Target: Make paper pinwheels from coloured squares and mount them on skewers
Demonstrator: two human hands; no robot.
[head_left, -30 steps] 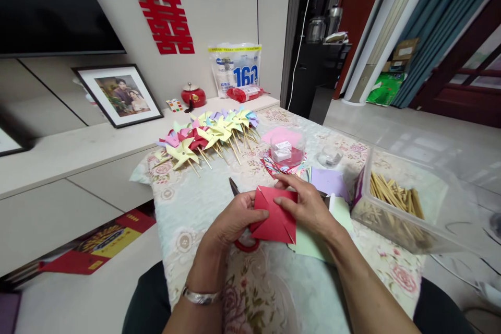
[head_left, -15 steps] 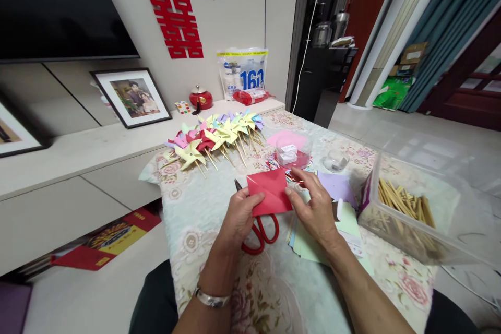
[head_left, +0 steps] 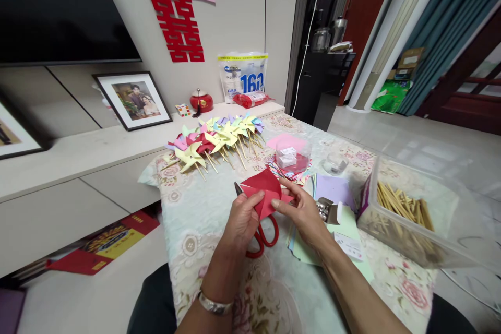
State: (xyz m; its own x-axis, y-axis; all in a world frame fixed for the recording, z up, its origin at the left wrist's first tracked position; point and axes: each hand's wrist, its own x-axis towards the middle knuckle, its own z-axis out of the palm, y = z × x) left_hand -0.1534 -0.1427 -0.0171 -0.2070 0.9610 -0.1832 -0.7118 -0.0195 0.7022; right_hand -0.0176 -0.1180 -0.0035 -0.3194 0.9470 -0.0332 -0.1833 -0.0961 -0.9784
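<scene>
A square of red paper (head_left: 260, 182) with cut slits is held between both hands, above the table's middle. My left hand (head_left: 243, 215) pinches its near left part, thumb on top. With thumb and fingers, my right hand (head_left: 299, 209) grips the right side, where a corner of the paper bends inward. Beneath the paper lie scissors with red handles (head_left: 270, 234), their dark blade tip poking out on the left. Beside my right hand are sheets of pale green paper (head_left: 309, 250) and a small opened box of shiny metal pieces (head_left: 327, 211).
Several finished paper pinwheels (head_left: 219, 138) on sticks lie at the back left. A round clear container (head_left: 293, 154) stands behind the hands, a smaller clear dish (head_left: 335, 163) right of it. Purple paper (head_left: 334, 190) and a plastic bin (head_left: 403, 237) of wooden sticks are at the right.
The paper was flat and square between the hands; now its right side is bent inward. My right hand has moved left and down onto it. The small box of metal pieces shows more.
</scene>
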